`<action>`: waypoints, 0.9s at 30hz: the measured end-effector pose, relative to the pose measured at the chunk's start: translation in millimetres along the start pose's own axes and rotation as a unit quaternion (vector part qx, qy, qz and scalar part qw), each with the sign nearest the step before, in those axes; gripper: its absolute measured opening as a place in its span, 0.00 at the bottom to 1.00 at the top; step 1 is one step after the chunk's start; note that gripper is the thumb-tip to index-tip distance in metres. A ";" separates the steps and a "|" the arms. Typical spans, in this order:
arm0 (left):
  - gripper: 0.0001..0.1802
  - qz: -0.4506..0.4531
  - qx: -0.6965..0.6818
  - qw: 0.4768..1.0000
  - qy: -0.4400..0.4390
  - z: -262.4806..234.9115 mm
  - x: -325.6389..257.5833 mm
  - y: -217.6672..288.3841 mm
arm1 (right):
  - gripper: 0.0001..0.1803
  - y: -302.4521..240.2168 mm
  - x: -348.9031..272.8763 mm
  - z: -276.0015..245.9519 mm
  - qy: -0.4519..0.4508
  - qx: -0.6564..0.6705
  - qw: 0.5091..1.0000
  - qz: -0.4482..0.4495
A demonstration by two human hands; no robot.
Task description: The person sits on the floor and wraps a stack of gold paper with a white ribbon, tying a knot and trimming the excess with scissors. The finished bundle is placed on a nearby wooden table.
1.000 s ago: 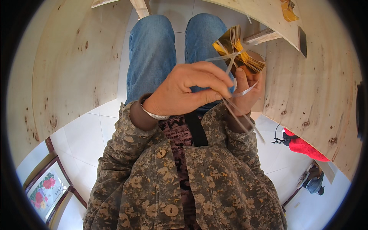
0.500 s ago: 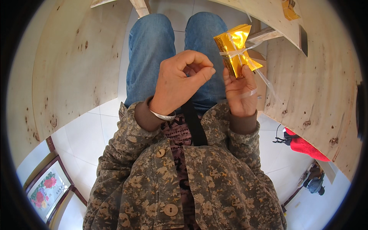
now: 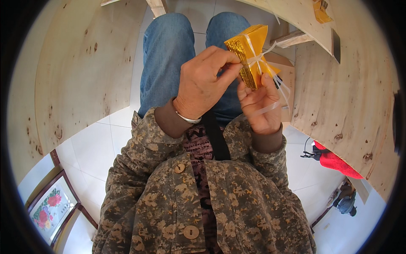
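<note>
Seen from above, over a lap in blue jeans (image 3: pixel 169 55). Right hand (image 3: pixel 260 106) clenched around the lower end of a stack of gold foil papers (image 3: pixel 249 53), thumb pressed against its near face, fingers wrapped behind. Stack bound at the waist by a pale plastic ribbon (image 3: pixel 270 78), flaring out above the fingertips like a fan. Loose ribbon ends trailing down past the right knuckles and across the palm side. Left hand (image 3: pixel 203 82) curled just beside the stack, thumb and forefinger pinched together on its left edge, remaining fingers folded under. Silver bangle (image 3: pixel 188 118) at the left wrist, below the pinching fingers. Camouflage jacket (image 3: pixel 203 199) with wooden buttons beneath both wrists. Plywood panels (image 3: pixel 80 67) well out to either side of the hands. Framed flower picture (image 3: pixel 50 207) far below the left hand, on white floor tiles (image 3: pixel 93 144). Red object (image 3: pixel 336 163) well below and to the right of the right hand.
</note>
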State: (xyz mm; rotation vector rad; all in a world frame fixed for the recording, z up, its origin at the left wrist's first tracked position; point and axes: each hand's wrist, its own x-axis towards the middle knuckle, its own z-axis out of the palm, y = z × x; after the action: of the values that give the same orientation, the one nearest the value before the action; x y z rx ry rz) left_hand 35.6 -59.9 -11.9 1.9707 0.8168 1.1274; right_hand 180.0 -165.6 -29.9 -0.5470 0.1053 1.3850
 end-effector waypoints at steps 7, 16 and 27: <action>0.08 0.049 0.064 0.996 -0.029 0.3 -1.0 -5.2 | 0.20 2.2 -0.3 -5.8 0.004 0.019 1.000 0.017; 0.06 -0.056 -0.153 0.987 -0.011 2.5 -6.1 -20.8 | 0.22 -6.6 3.3 -10.2 0.014 0.038 0.998 0.039; 0.06 -0.044 -0.069 0.978 -0.190 -25.0 4.2 -18.3 | 0.21 -15.3 6.0 -14.7 0.081 -0.021 0.996 -0.041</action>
State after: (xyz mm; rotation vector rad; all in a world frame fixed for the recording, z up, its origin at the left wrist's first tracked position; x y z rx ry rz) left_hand 12.0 -39.9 -16.0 1.9299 0.5987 0.7018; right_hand 199.4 -167.7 -40.3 -0.6916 0.1818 1.2641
